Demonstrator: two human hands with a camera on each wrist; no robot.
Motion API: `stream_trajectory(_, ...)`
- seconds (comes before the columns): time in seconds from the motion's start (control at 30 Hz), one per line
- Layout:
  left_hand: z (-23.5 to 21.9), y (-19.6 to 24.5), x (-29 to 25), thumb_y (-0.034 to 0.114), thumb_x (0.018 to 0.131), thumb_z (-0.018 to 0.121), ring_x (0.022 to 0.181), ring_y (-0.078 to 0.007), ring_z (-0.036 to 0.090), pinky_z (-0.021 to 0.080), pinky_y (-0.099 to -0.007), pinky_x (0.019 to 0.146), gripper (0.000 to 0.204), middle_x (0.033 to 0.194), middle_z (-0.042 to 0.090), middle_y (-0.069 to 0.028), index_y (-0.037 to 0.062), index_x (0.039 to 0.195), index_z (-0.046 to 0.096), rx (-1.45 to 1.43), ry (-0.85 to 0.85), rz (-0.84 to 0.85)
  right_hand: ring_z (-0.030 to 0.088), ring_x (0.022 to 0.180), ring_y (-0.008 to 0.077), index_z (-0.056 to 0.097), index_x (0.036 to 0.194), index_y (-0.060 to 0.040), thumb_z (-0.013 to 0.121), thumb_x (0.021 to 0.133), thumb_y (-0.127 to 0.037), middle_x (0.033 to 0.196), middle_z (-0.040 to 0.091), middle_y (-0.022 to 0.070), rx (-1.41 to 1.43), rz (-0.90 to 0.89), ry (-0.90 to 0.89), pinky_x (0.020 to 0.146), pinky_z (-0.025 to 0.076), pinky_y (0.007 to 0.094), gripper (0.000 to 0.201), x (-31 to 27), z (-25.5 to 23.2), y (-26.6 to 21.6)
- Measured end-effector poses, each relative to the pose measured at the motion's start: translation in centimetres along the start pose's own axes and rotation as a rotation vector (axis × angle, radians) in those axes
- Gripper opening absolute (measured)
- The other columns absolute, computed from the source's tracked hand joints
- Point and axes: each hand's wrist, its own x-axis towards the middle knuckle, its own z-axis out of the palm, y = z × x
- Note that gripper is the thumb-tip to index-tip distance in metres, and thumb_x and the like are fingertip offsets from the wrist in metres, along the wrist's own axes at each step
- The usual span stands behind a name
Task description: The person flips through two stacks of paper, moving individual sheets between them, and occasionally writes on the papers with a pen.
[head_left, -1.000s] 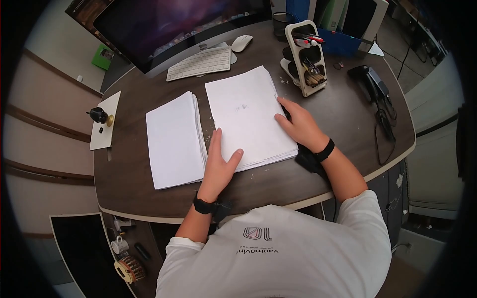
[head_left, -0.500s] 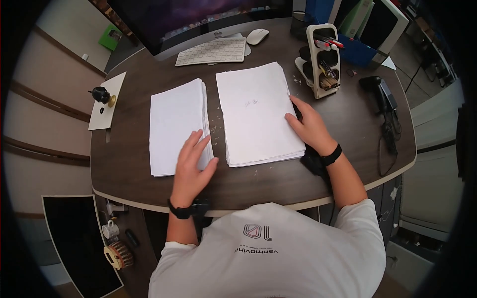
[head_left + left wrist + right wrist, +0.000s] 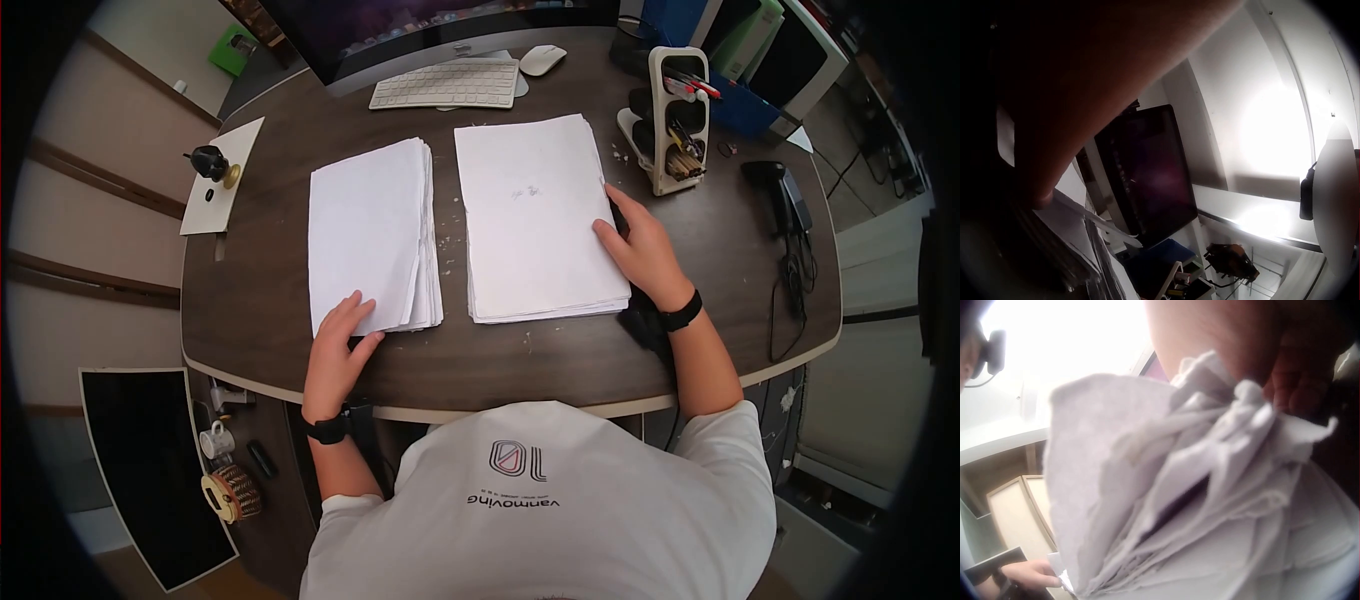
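Observation:
Two stacks of white paper lie side by side on a dark wooden desk (image 3: pixel 520 365). My left hand (image 3: pixel 335 365) is at the bottom edge of the left stack (image 3: pixel 370 215), its fingertips over the top sheet and its thumb beside the lower edge. The lower right corners there are spread apart. My right hand (image 3: pixel 645 250) holds the right stack (image 3: pixel 535 240) by its right side, thumb on top and the other fingers past the edge. That edge looks ragged and curled in the right wrist view. Faint grey scribbles mark the top sheet.
A white keyboard (image 3: pixel 445 83), mouse (image 3: pixel 542 60) and monitor (image 3: pixel 430 40) stand at the back. To the right are a pen holder (image 3: pixel 680 120) and a black corded device (image 3: pixel 785 200). Paper scraps (image 3: pixel 450 245) lie between the stacks. A black object (image 3: pixel 645 325) sits by the right wrist.
My left hand has moved from the right stack's left edge across to the left stack's lower edge. The left stack's sheets have fanned slightly. My right hand keeps its place on the right stack.

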Motion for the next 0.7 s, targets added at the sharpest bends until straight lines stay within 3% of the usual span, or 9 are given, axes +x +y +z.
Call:
stream_trajectory(0.17, -1.6, -1.4, 0.9, 0.011, 0.096, 0.076, 0.132, -0.0293, 0.065, 0.049, -0.0371, 0.111, 0.038, 0.152, 0.064, -0.0163, 0.0029, 0.133, 0.072, -0.263, -0.07, -0.121, 0.067, 0.122, 0.0416, 0.058, 0.148, 0.0022, 0.073, 0.099, -0.024, 0.137, 0.067, 0.0279, 0.006, 0.004, 0.005, 0.102, 0.054, 0.0424, 0.058, -0.1, -0.1, -0.1)
stream_trajectory(0.2, -1.0, -3.5, 0.8, 0.012, 0.099, 0.074, 0.119, -0.0213, 0.067, 0.051, -0.0322, 0.1, 0.033, 0.14, 0.071, -0.0134, -0.0025, 0.128, 0.071, -0.298, -0.041, -0.136, 0.067, 0.122, 0.0416, 0.058, 0.148, 0.0022, 0.073, 0.099, -0.024, 0.137, 0.067, 0.0279, 0.007, 0.006, 0.01, 0.102, 0.054, 0.0424, 0.058, -0.1, -0.2, -0.1)
stream_trajectory(0.23, -0.9, -4.8, 1.0, 0.012, 0.099, 0.074, 0.119, -0.0213, 0.067, 0.051, -0.0322, 0.1, 0.033, 0.14, 0.071, -0.0134, -0.0025, 0.128, 0.071, -0.295, -0.043, -0.133, 0.067, 0.122, 0.0418, 0.058, 0.148, 0.0021, 0.073, 0.099, -0.024, 0.138, 0.067, 0.0279, 0.011, 0.006, 0.007, 0.103, 0.054, 0.0426, 0.058, -0.1, -0.2, -0.2)
stream_trajectory(0.3, -1.1, -6.1, 1.2, 0.012, 0.099, 0.075, 0.1, -0.0163, 0.063, 0.05, -0.0305, 0.087, 0.027, 0.114, 0.074, -0.0105, -0.0083, 0.115, 0.071, -0.342, -0.063, -0.17, 0.067, 0.122, 0.042, 0.058, 0.148, 0.0021, 0.073, 0.099, -0.024, 0.138, 0.067, 0.0279, 0.016, 0.006, 0.007, 0.103, 0.054, 0.0429, 0.058, -0.1, -0.2, -0.1)
stream_trajectory(0.33, -0.9, -5.6, 1.2, 0.012, 0.099, 0.075, 0.1, -0.0163, 0.063, 0.05, -0.0305, 0.087, 0.027, 0.114, 0.074, -0.0105, -0.0083, 0.115, 0.071, -0.339, -0.064, -0.168, 0.067, 0.123, 0.0423, 0.058, 0.148, 0.0021, 0.073, 0.099, -0.024, 0.138, 0.067, 0.0281, 0.004, -0.014, 0.018, 0.104, 0.054, 0.0432, 0.058, -0.2, -0.1, 0.0)
stream_trajectory(0.4, -0.2, -4.5, 1.2, 0.014, 0.097, 0.078, 0.086, -0.0137, 0.057, 0.048, -0.0301, 0.079, 0.025, 0.093, 0.065, -0.0065, -0.0099, 0.103, 0.071, -0.451, 0.097, -0.175, 0.067, 0.124, 0.0426, 0.058, 0.148, 0.002, 0.073, 0.099, -0.025, 0.138, 0.067, 0.0282, -0.007, -0.033, 0.032, 0.105, 0.053, 0.0435, 0.058, -0.1, 0.0, 0.1)
stream_trajectory(0.53, 1.0, -6.9, 0.8, 0.014, 0.095, 0.08, 0.081, -0.0131, 0.057, 0.048, -0.0296, 0.078, 0.027, 0.09, 0.065, -0.0059, -0.0108, 0.095, 0.07, -0.443, 0.137, -0.191, 0.066, 0.125, 0.0433, 0.058, 0.148, 0.0022, 0.072, 0.099, -0.025, 0.138, 0.067, 0.0286, -0.006, -0.028, 0.026, 0.106, 0.053, 0.0439, 0.058, -0.2, 0.0, 0.0)
stream_trajectory(0.63, 0.7, -7.4, 0.7, 0.016, 0.095, 0.082, 0.084, -0.0125, 0.06, 0.05, -0.029, 0.079, 0.026, 0.096, 0.071, -0.0057, -0.0087, 0.098, 0.072, -0.436, 0.09, -0.208, 0.066, 0.125, 0.0433, 0.058, 0.148, 0.0026, 0.072, 0.099, -0.025, 0.138, 0.066, 0.0287, -0.003, -0.039, 0.029, 0.106, 0.053, 0.0439, 0.058, -0.1, 0.0, 0.2)
stream_trajectory(0.7, 0.1, -6.9, 0.6, 0.014, 0.096, 0.081, 0.088, -0.0118, 0.063, 0.051, -0.0279, 0.083, 0.024, 0.102, 0.073, -0.0061, -0.0063, 0.106, 0.073, -0.619, 0.049, -0.284, 0.066, 0.125, 0.0433, 0.058, 0.148, 0.0027, 0.072, 0.099, -0.025, 0.139, 0.066, 0.0287, 0.002, -0.05, 0.038, 0.106, 0.053, 0.044, 0.059, -0.2, 0.0, 0.3)
